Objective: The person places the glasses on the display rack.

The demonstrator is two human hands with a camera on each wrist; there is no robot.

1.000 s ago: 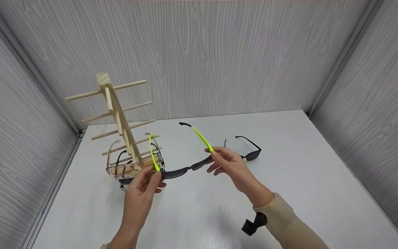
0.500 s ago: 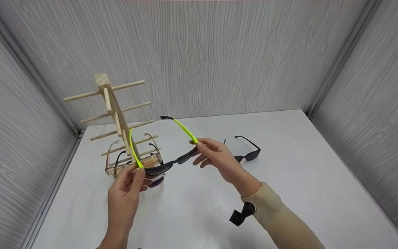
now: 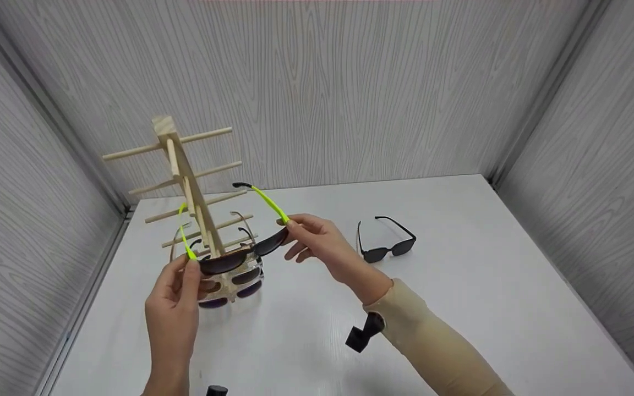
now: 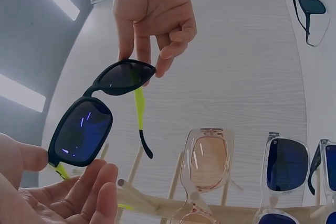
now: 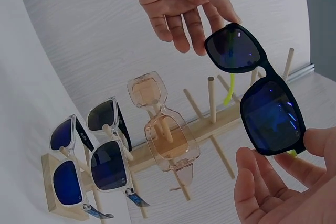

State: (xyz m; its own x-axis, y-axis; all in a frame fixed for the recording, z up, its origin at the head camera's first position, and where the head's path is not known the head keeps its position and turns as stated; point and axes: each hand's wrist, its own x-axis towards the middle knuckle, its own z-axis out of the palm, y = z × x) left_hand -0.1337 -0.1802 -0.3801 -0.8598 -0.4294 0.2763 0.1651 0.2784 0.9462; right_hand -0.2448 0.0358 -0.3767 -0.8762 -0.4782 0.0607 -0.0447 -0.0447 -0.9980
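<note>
My left hand (image 3: 174,300) and my right hand (image 3: 320,245) pinch opposite ends of a pair of sunglasses (image 3: 226,264), near the hinges. Its frame is black, its lenses dark and its arms lime yellow with black tips; the arms are unfolded and point away from me. Held up in the air, the pair overlaps the lower part of a wooden display rack (image 3: 164,127) in the head view. Both wrist views show the lenses from the front, and in the right wrist view the rack's bare pegs (image 5: 212,98) stand close beside them.
Lower on the rack hang clear peach-tinted glasses (image 5: 167,137) and two clear-framed sunglasses (image 5: 109,165) (image 5: 68,182) with dark and blue lenses. Black sunglasses (image 3: 375,254) lie with arms unfolded on the white table (image 3: 460,286) to the right. Wood-grain panels (image 3: 306,93) enclose the back and sides.
Both hands have carried the lime-armed sunglasses leftward, from right of the rack to in front of it. The black sunglasses on the table are now fully uncovered.
</note>
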